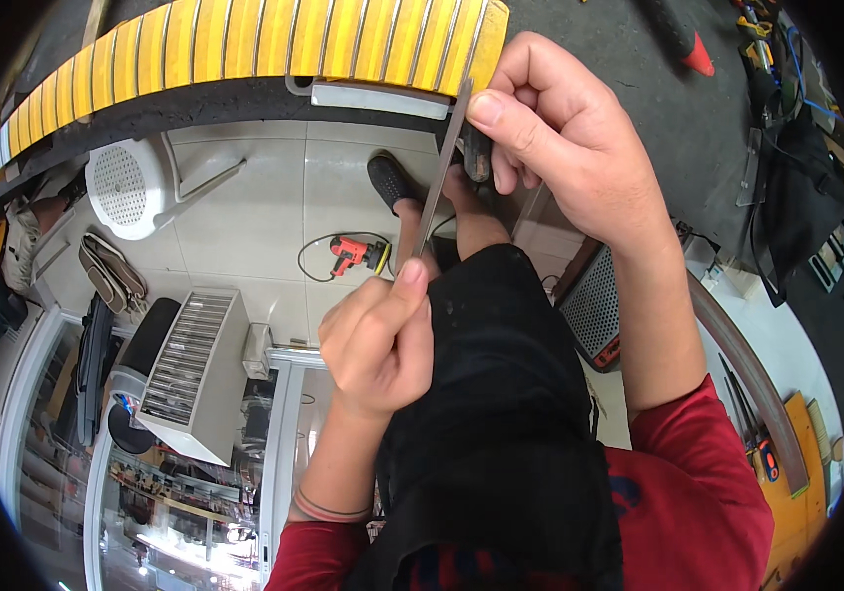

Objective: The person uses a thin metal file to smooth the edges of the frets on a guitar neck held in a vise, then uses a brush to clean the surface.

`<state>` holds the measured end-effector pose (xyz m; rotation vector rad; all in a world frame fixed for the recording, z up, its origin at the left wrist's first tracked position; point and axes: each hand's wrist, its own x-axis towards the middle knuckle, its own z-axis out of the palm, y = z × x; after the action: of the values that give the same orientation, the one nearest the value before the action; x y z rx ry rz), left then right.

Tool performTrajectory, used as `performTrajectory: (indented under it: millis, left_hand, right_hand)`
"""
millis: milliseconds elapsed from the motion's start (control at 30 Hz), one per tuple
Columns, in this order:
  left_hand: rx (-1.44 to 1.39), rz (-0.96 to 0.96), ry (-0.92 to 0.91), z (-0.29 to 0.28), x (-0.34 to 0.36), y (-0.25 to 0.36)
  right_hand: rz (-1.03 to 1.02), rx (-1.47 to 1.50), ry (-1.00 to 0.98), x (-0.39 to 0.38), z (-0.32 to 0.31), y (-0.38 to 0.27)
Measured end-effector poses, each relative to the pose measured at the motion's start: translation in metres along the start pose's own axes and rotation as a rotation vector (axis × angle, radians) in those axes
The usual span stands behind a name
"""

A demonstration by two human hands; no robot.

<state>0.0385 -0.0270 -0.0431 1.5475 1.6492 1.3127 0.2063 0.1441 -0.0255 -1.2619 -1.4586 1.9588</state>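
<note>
A long fretted neck (244,39), with yellow tape between its thin metal frets, runs across the top and looks bowed toward the rim. A narrow metal file (438,187) slants from its right end toward my body. My left hand (374,340) is closed, its thumb and fingers pinching the file's lower end. My right hand (570,138) is closed at the neck's right end, thumb pressed to the file near its upper tip. Below those fingers shows a dark, blunt piece (478,156) whose kind I cannot make out. The tip lies against the last frets.
A dark work surface (599,59) lies under the neck, with a red-tipped tool (698,57) at upper right. On the tiled floor are a white stool (126,187) and a red power tool (348,254) with a cord. Another person (33,231) is at far left.
</note>
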Motion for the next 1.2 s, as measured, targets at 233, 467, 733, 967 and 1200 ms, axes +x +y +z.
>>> performTrajectory:
  millis: [233, 467, 733, 967, 1200]
  left_hand:
    - [-0.033, 0.031, 0.029, 0.015, 0.033, -0.009]
    - [0.089, 0.038, -0.064, -0.019, -0.035, 0.002]
    - [0.134, 0.041, -0.078, -0.01, -0.015, -0.002]
    - [-0.023, 0.076, 0.056, 0.026, 0.056, -0.007]
    - [-0.05, -0.038, 0.009, 0.014, 0.028, -0.003]
  right_hand:
    - [-0.03, -0.036, 0.048, 0.0, 0.0, 0.011]
    - [-0.054, -0.051, 0.04, 0.0, 0.001, 0.011]
    - [-0.048, -0.087, 0.045, -0.001, 0.0, 0.01]
    - [-0.054, -0.044, 0.083, 0.0, 0.003, 0.007]
    - [-0.014, -0.061, 0.042, -0.001, -0.001, 0.012]
